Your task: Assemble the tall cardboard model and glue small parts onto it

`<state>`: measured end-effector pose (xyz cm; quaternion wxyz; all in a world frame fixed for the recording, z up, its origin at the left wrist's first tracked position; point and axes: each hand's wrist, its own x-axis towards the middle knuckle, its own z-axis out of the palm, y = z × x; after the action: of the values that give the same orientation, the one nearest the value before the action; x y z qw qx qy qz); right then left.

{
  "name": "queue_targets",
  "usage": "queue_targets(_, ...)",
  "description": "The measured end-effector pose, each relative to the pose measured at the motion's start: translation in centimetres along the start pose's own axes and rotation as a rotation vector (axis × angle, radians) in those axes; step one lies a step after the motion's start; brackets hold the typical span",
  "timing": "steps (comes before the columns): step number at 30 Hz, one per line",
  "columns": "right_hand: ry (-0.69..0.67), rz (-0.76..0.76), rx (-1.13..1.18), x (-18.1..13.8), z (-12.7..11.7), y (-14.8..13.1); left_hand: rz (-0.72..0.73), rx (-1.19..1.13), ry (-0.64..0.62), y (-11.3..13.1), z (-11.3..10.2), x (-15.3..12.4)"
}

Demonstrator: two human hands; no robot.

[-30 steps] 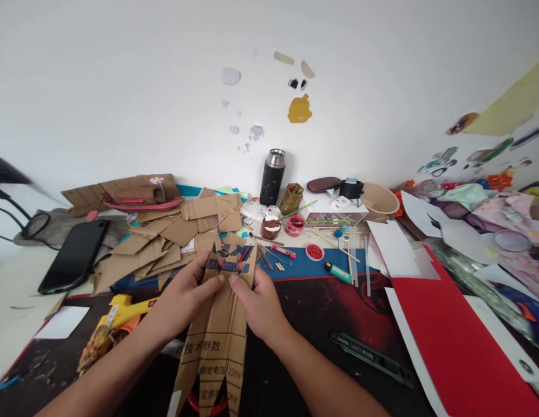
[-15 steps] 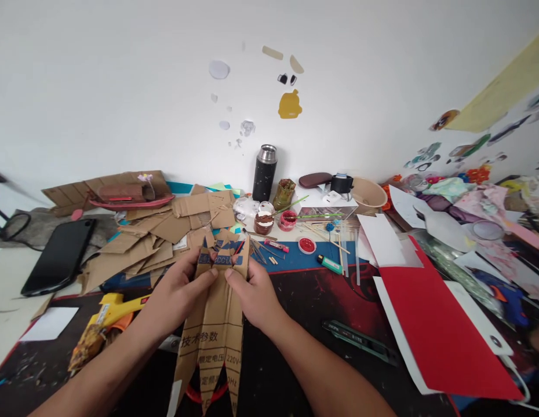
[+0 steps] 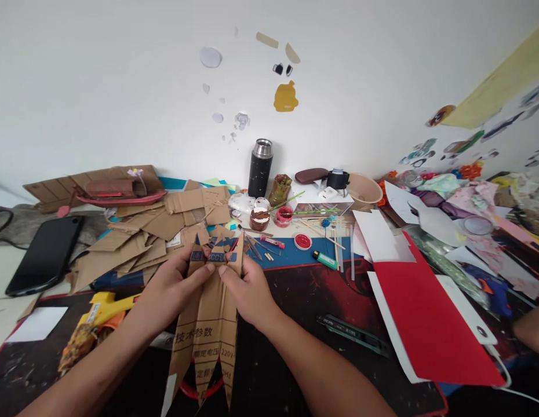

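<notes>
Both hands hold a folded piece of brown cardboard with printed characters and long pointed strips running down toward me. My left hand grips its left upper edge, thumb on the front face. On the right upper edge my right hand is closed, its thumb pressed close to the left one. The upper end has jagged points and a dark blue printed band. Fingers behind the cardboard are mostly hidden. A red ring-like shape shows partly behind the strips, too covered to name.
Cardboard scraps pile at the left behind a yellow glue gun and a phone. A utility knife and red sheet lie right. Behind stand a black flask and paint jars. Part of another person's arm shows far right.
The view has shifted slightly, so everything sits a little further left and higher. Both hands keep their hold on the cardboard, with barely any movement. The other person's arm shows more.
</notes>
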<state>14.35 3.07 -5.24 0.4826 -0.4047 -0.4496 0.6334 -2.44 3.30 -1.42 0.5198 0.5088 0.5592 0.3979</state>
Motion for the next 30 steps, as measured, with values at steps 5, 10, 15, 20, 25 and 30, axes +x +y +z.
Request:
queue_targets(5,-0.037,-0.008,0.023,-0.2,0.1,0.0,0.055,0.057,-0.021,0.6,-0.8,0.0)
queue_targets(10,-0.053,-0.019,-0.003,-0.1,-0.1,0.1,0.028,0.091,-0.048,0.7,-1.0,0.0)
queue_targets(15,-0.047,-0.014,-0.024,0.0,-0.2,0.4,0.087,0.161,-0.057,0.4,-0.9,0.0)
queue_targets(20,-0.036,-0.029,-0.09,0.0,-0.3,0.4,0.147,0.166,-0.031,0.5,-0.4,-0.2)
queue_targets(25,-0.023,-0.031,-0.1,0.0,-0.3,0.1,0.139,0.132,-0.047,0.9,-0.2,-0.2)
queue_targets(30,-0.023,-0.03,-0.131,-0.2,-0.3,-0.5,0.06,0.131,-0.039,1.3,-0.8,-0.3)
